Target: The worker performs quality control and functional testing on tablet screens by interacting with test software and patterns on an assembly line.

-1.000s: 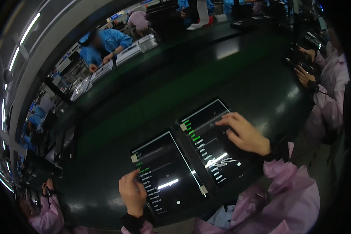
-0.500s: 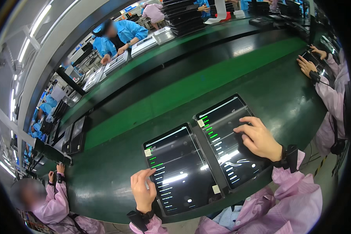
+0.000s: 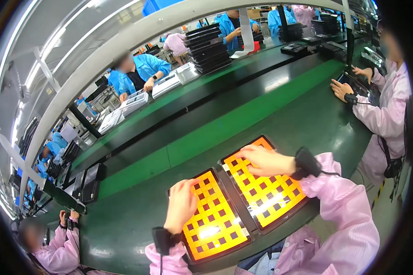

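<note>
Two tablets lie side by side in front of me on the green bench (image 3: 280,114), near its close edge, the left tablet (image 3: 213,215) just beside the right tablet (image 3: 266,183). Both screens glow orange with a grid of small black squares. My left hand (image 3: 181,206) rests flat on the left tablet's near-left edge, fingers loosely spread and reaching up onto the screen, gripping nothing. My right hand (image 3: 266,160) lies open across the far part of the right tablet, fingers stretched toward its far-left corner and touching the glass, again not clasping anything. Black wrist straps sit on both my wrists over pink sleeves. Farther off, on the far side of the bench, a stack of black trays (image 3: 206,48) stands near a person in blue (image 3: 140,73); what the trays hold I cannot tell. To the right, another person in pink (image 3: 385,105) has both hands on a dark device. At the near left, a third person in pink (image 3: 55,238) sits low by the bench.
</note>
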{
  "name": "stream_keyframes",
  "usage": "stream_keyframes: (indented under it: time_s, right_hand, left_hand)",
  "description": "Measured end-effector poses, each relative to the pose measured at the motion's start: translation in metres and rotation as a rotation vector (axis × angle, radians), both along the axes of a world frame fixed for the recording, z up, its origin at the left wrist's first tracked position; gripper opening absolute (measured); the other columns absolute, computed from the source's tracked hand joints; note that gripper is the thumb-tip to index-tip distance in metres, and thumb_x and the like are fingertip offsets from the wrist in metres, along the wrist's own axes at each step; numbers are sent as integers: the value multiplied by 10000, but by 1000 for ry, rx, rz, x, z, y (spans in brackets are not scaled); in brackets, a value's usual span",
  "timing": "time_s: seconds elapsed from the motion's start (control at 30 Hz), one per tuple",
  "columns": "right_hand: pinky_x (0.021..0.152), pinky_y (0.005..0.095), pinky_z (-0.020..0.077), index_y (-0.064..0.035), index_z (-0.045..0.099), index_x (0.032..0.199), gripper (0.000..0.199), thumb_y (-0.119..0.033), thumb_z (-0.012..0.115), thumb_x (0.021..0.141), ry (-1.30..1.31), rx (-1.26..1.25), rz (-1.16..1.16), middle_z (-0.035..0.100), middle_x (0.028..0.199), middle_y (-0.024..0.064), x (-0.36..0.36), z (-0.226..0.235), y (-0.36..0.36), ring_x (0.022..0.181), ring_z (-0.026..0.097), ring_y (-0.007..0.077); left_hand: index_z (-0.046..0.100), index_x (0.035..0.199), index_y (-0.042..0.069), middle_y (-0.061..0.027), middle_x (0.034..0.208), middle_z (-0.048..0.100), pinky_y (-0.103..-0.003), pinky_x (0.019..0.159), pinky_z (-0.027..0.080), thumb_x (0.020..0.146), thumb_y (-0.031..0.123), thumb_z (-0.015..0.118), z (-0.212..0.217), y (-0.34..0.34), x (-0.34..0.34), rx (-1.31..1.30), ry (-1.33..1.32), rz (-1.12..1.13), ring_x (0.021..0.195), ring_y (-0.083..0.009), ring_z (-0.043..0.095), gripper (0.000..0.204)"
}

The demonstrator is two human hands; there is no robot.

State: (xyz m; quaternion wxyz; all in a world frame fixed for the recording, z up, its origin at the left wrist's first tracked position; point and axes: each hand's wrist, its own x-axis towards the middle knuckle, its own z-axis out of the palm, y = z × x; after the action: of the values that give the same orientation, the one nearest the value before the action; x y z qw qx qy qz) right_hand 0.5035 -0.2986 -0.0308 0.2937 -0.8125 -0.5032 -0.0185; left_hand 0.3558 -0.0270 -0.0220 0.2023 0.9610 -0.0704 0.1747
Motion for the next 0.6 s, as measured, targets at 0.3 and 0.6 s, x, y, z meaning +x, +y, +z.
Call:
stream_keyframes:
  time_s: [0.3, 0.6]
  right_hand:
    - [1044, 448, 312, -5, 469, 1209, 421, -158, 482, 817, 17, -146, -57, 536, 1192, 200, 6, 3, 20, 1216, 407, 366]
    - [1035, 458, 334, -20, 445, 1246, 442, -175, 499, 836, 60, -167, -259, 466, 1254, 240, 41, 1, -42, 1217, 385, 412]
  left_hand:
    - [501, 1192, 52, -123, 1125, 577, -416, 991, 356, 731, -13, 533, -11, -2, 19, 191, 31, -17, 1115, -318, 474, 466]
    - [480, 1175, 19, -99, 1097, 624, -428, 978, 345, 721, -25, 490, -8, 57, -30, 212, -18, 170, 1064, -298, 501, 456]
